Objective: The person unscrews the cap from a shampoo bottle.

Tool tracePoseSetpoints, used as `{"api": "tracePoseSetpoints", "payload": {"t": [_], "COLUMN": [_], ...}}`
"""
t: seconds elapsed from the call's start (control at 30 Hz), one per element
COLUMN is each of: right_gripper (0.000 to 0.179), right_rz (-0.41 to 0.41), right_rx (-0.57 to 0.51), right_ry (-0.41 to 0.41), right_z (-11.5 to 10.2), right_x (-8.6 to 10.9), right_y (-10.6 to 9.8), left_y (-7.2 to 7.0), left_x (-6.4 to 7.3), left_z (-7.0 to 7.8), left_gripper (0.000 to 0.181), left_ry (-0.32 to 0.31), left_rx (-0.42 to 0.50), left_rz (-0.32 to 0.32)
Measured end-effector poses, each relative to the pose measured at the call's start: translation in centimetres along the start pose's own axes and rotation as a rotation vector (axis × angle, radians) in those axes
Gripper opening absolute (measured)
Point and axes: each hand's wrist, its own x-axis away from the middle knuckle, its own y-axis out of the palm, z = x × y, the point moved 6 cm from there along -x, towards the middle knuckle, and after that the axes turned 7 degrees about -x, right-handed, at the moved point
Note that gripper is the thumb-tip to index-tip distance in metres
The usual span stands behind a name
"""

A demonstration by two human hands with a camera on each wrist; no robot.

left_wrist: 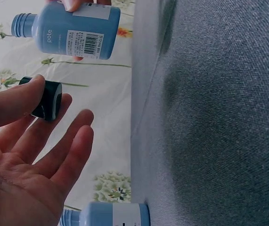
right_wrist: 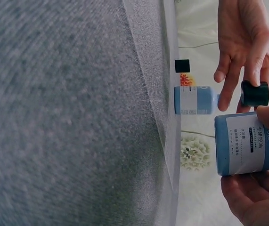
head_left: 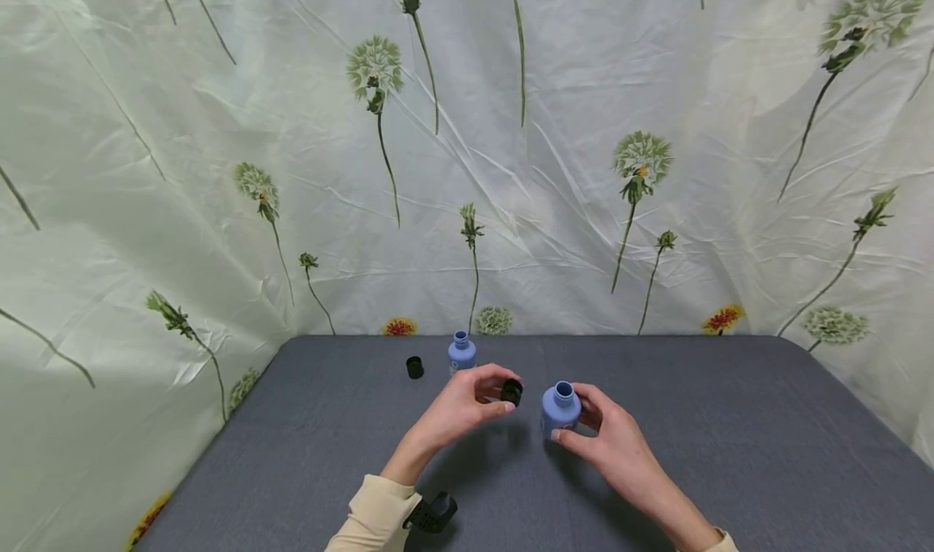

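Between thumb and fingers, my left hand (head_left: pixel 463 402) pinches a black bottle cap (head_left: pixel 511 391), raised over the table. To its right, my right hand (head_left: pixel 616 438) grips an uncapped blue bottle (head_left: pixel 560 412) around its body, upright and lifted off the cloth. Cap and bottle are apart. Printed labels show on the held bottle (left_wrist: pixel 80 30) in the left wrist view. Behind my left hand a second uncapped blue bottle (head_left: pixel 462 352) stands on the table, its lower part hidden in the head view. Left of that bottle sits another black cap (head_left: pixel 414 367).
A dark grey cloth covers the table (head_left: pixel 306 438). Behind it and along the sides hangs a pale curtain (head_left: pixel 554 211) printed with dandelions and flowers. On my left wrist is a black strapped device (head_left: pixel 432 513).
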Motion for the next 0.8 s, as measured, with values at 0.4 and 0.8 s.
{"api": "tracePoseSetpoints", "payload": {"t": [0.4,0.8], "right_gripper": [0.063,0.066], "right_rz": [0.02,0.021], "right_rx": [-0.002,-0.003], "right_ry": [0.008,0.042], "right_z": [0.4,0.9], "right_x": [0.0,-0.4], "right_y": [-0.6,-1.1], "left_y": [0.9,0.5], "left_x": [-0.2,-0.6], "left_z": [-1.1,-2.0], "left_gripper": [0.028,0.028], "left_ry": [-0.034,-0.053], "left_rx": [-0.064,-0.149], "left_rz": [0.002,0.009]}}
